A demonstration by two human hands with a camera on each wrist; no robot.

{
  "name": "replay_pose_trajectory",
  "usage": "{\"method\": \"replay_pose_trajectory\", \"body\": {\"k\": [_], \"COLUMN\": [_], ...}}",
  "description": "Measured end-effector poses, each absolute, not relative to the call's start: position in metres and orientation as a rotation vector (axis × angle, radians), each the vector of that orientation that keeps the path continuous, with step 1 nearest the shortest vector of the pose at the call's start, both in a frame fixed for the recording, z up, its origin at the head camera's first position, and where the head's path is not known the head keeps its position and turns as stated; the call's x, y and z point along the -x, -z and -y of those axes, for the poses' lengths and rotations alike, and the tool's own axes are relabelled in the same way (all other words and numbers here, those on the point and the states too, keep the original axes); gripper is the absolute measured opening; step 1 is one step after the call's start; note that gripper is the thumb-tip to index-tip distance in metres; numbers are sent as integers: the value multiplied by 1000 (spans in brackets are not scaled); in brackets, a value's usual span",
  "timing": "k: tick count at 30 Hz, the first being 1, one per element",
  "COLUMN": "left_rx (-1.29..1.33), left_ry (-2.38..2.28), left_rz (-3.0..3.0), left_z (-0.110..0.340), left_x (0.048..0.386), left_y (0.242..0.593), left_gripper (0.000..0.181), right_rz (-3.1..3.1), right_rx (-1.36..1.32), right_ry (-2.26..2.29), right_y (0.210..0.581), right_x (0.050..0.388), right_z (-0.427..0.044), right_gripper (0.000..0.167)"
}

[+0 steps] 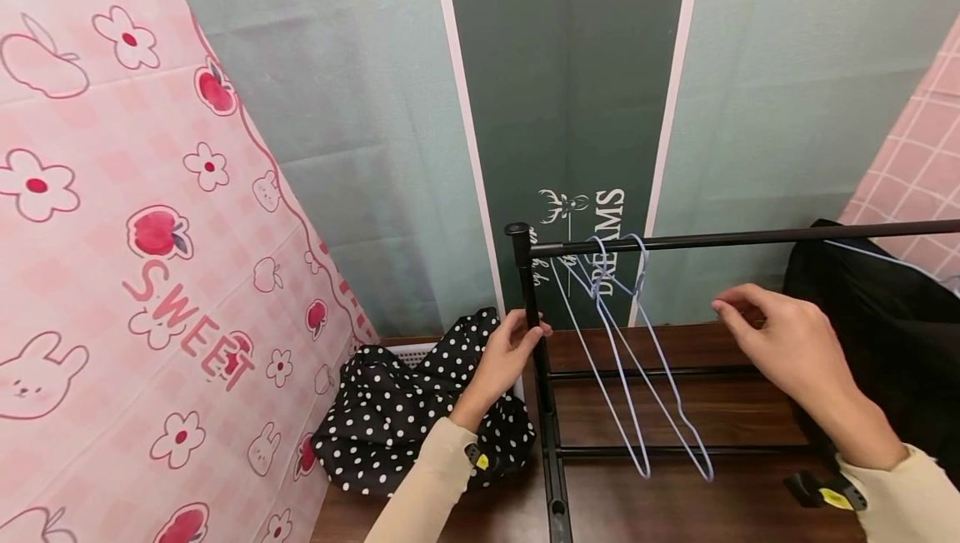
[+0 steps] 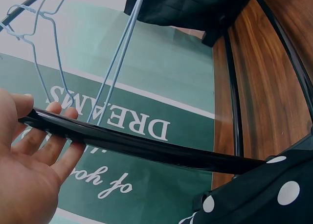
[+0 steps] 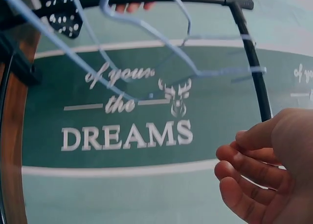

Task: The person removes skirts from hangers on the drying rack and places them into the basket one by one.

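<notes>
Gripping the black post (image 1: 547,406), left hand (image 1: 502,356), right hand (image 1: 801,345) midair

The hangers (image 1: 622,376) are pale blue, the rack (image 1: 735,238) black, the cloth (image 1: 397,418) black with white polka dots.

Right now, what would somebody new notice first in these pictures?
Probably the pink cloth with red apples and white flowers, spread down the head view's left side. Next, perhaps, the two pale-blue wire hangers on the black tubular rack, near its left end, and the white-dotted black cloth bundled low beside the rack's post.
</notes>
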State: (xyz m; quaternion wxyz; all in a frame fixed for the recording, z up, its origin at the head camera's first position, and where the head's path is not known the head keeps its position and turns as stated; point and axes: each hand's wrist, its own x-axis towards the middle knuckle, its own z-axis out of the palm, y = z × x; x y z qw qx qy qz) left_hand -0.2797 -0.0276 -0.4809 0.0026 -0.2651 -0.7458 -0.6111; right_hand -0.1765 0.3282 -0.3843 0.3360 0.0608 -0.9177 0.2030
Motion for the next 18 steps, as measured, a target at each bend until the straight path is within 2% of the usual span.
{"method": "replay_pose_trajectory", "body": {"k": [18], "left_rx": [840], "left_ry": [1956], "left_rz": [2284], "left_z": [32], "left_x": [276], "left_y": [482], "left_gripper": [30], "right_rz": [2404], "right_rx": [63], "right_ry": [-490], "right_y": [390], "right_x": [163], "right_z": [-407], "right_gripper": [9]}}
